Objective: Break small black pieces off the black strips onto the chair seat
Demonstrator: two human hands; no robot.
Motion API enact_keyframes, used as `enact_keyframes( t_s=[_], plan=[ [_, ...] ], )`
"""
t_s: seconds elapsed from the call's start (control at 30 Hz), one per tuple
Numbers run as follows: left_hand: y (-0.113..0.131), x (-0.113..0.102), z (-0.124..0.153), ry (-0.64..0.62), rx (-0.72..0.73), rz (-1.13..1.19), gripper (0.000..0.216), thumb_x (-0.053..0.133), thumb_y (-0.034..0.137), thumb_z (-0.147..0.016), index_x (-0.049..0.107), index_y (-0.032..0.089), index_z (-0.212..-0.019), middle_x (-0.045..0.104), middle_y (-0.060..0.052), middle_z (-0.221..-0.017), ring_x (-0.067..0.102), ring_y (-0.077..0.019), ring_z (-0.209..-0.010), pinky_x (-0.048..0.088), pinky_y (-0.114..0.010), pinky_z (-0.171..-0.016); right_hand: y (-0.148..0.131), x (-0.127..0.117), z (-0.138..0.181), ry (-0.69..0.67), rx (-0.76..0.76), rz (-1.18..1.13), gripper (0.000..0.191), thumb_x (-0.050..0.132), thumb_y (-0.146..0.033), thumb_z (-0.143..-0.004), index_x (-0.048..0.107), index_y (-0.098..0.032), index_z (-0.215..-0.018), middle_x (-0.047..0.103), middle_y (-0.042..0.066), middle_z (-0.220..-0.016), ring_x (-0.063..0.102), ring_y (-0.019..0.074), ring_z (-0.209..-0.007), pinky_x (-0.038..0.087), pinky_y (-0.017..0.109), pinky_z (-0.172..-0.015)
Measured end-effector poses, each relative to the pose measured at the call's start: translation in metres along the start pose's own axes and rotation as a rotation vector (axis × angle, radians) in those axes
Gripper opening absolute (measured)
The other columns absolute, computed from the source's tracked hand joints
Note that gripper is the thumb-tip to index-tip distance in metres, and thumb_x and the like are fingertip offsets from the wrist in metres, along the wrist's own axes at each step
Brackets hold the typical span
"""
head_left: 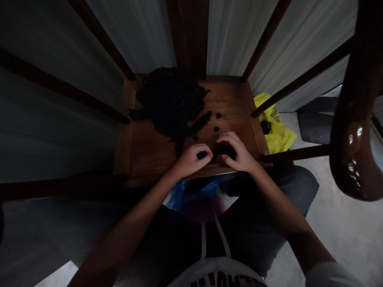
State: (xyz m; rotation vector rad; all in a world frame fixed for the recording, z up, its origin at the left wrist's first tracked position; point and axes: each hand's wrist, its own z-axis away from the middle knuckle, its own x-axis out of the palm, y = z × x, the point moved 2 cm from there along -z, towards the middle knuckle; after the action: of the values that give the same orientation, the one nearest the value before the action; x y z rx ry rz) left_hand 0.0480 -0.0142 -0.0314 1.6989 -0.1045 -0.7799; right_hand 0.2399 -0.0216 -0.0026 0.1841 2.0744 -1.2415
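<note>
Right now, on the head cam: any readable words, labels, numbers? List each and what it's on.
Yellow plastic bag: dark printed letters, folded and too blurred to read.
Light shirt the person wears: large black letters, cut off by the bottom of the frame, unreadable.
Nothing else shows text.

Wooden chair (231, 99), glossy curved arm (353, 131) at right. Yellow plastic bag (277, 133) just beside seat, on concrete floor (344, 223). Blue plastic bag (182, 195) below seat's front edge. Pale pleated curtain (230, 40) behind chair slats (302, 77).
</note>
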Motion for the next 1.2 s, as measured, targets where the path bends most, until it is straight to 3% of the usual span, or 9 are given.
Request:
enact_keyframes(
  t_s=[0.1,0.27,0.43,0.5,0.57,0.63,0.73,0.87,1.2],
  plan=[
    [0.002,0.001,0.001,-0.018,0.025,-0.075,0.017,0.054,0.024,-0.089,0.066,0.018,-0.079,0.067,0.0,-0.081,0.061,-0.0148,-0.077,0.042,-0.03,-0.077,-0.003,0.003,0.003,-0.055,-0.001,0.076,0.014,0.06,-0.03,-0.08,0.053,-0.02,-0.087,0.058,0.006,-0.09,0.053,0.0202,-0.087,0.04,0.033,-0.081],
    [0.002,0.004,0.0,-0.051,0.056,-0.172,0.024,0.049,0.028,-0.094,0.067,0.019,-0.08,0.064,-0.001,-0.076,0.059,-0.0153,-0.076,0.041,-0.032,-0.079,0.0,0.019,0.007,-0.26,0.107,0.221,0.025,0.052,-0.039,-0.09,0.05,-0.019,-0.074,0.055,0.0,-0.065,0.045,0.0114,-0.057,0.026,0.026,-0.057],
    [0.003,0.0,0.002,-0.072,0.08,-0.17,0.035,0.037,0.031,-0.1,0.064,0.019,-0.081,0.065,-0.002,-0.082,0.061,-0.0158,-0.081,0.042,-0.033,-0.081,0.001,0.018,0.005,-0.306,0.133,0.254,0.02,0.05,-0.034,-0.091,0.057,-0.018,-0.081,0.061,0.002,-0.071,0.046,0.0113,-0.058,0.025,0.026,-0.057],
    [0.002,0.0,0.004,-0.077,0.096,-0.151,0.023,0.05,0.039,-0.094,0.064,0.02,-0.095,0.067,-0.003,-0.093,0.062,-0.0176,-0.088,0.044,-0.033,-0.083,0.001,0.018,0.004,-0.316,0.158,0.188,0.017,0.051,-0.031,-0.09,0.059,-0.017,-0.083,0.06,0.001,-0.069,0.046,0.0109,-0.058,0.026,0.025,-0.057],
    [0.0,0.002,0.005,-0.059,0.103,-0.181,0.039,0.067,0.046,-0.082,0.059,0.022,-0.111,0.067,-0.005,-0.104,0.063,-0.0213,-0.095,0.045,-0.035,-0.085,0.001,0.02,0.003,-0.301,0.193,0.095,0.015,0.051,-0.027,-0.089,0.059,-0.017,-0.081,0.057,-0.001,-0.067,0.046,0.0099,-0.057,0.027,0.024,-0.058],
    [-0.005,0.006,0.005,-0.042,0.1,-0.259,0.046,0.068,0.043,-0.082,0.053,0.021,-0.119,0.067,-0.007,-0.111,0.063,-0.024,-0.1,0.046,-0.036,-0.085,0.003,0.023,0.001,-0.253,0.227,0.014,0.017,0.05,-0.026,-0.089,0.056,-0.017,-0.076,0.053,-0.003,-0.064,0.045,0.0091,-0.057,0.028,0.024,-0.058],
    [-0.01,0.013,0.001,-0.06,0.096,-0.406,0.024,0.048,0.032,-0.095,0.054,0.019,-0.115,0.068,-0.009,-0.107,0.066,-0.0239,-0.095,0.047,-0.034,-0.078,0.008,0.028,-0.002,-0.158,0.266,-0.085,0.023,0.048,-0.028,-0.09,0.049,-0.017,-0.069,0.046,-0.004,-0.062,0.042,0.009,-0.058,0.029,0.023,-0.058],
    [-0.01,0.015,-0.004,-0.086,0.151,-0.576,0.021,0.04,0.03,-0.098,0.057,0.017,-0.099,0.068,-0.008,-0.091,0.066,-0.0218,-0.083,0.045,-0.031,-0.069,0.018,0.028,-0.002,-0.093,0.302,-0.157,0.023,0.05,-0.027,-0.087,0.046,-0.018,-0.067,0.044,-0.004,-0.061,0.041,0.0094,-0.059,0.029,0.022,-0.057],
    [-0.009,0.02,0.002,-0.083,0.217,-0.589,0.026,0.035,0.024,-0.098,0.06,0.017,-0.098,0.069,-0.009,-0.096,0.065,-0.0223,-0.087,0.048,-0.035,-0.077,0.014,0.022,-0.005,-0.339,0.231,-0.042,0.025,0.04,-0.031,-0.097,0.053,-0.017,-0.08,0.058,0.001,-0.076,0.052,0.0123,-0.07,0.034,0.025,-0.066]
  ],
)
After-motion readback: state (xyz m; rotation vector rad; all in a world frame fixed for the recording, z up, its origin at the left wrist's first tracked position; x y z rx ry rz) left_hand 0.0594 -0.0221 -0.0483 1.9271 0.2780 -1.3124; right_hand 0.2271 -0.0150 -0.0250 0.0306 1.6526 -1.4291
